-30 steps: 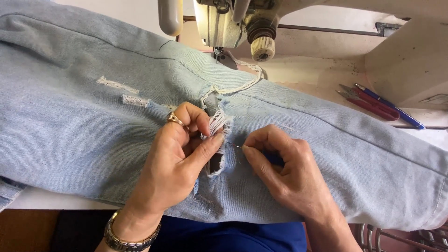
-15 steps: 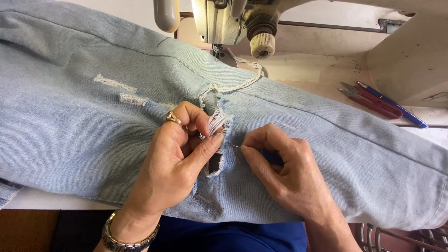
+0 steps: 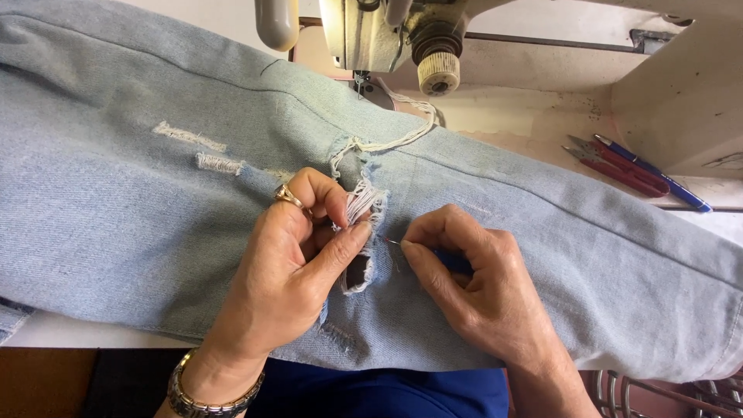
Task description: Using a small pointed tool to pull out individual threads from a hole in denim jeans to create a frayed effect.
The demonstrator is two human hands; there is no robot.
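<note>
Light blue jeans (image 3: 116, 209) lie across the sewing table, with a ripped, frayed hole (image 3: 361, 232) in the middle. My left hand (image 3: 298, 267), wearing a ring and a wrist bracelet, pinches the white frayed threads at the hole's edge between thumb and fingers. My right hand (image 3: 472, 286) holds a small blue-handled pointed tool (image 3: 418, 249), its thin metal tip touching the fabric just right of the hole. Loose white threads (image 3: 387, 139) trail from the top of the rip toward the machine.
A sewing machine head (image 3: 387, 39) stands at the top centre above the jeans. Red thread snips (image 3: 615, 166) and a blue pen (image 3: 654, 172) lie on the table at the right. Two smaller frayed patches (image 3: 201, 151) mark the denim to the left.
Both hands stay at the hole; the view has shifted slightly. The tool tip stays at the rip's right edge with only small finger movement.
</note>
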